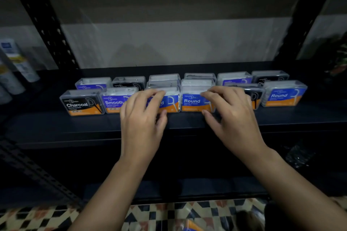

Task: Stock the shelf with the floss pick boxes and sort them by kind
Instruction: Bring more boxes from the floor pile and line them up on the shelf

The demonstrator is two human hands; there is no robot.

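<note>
Your left hand grips a blue floss pick box in the front row, fingers curled over its top and thumb against its lower front edge. Your right hand holds the Round box just right of that blue box the same way, fingers on its top, thumb at its lower corner. Both boxes stand upright on the dark shelf, touching each other. Left of the blue box sits a Smooth box, then a Charcoal box. Behind the blue box runs a back row of more boxes. Well to the blue box's right stands another Round box.
</note>
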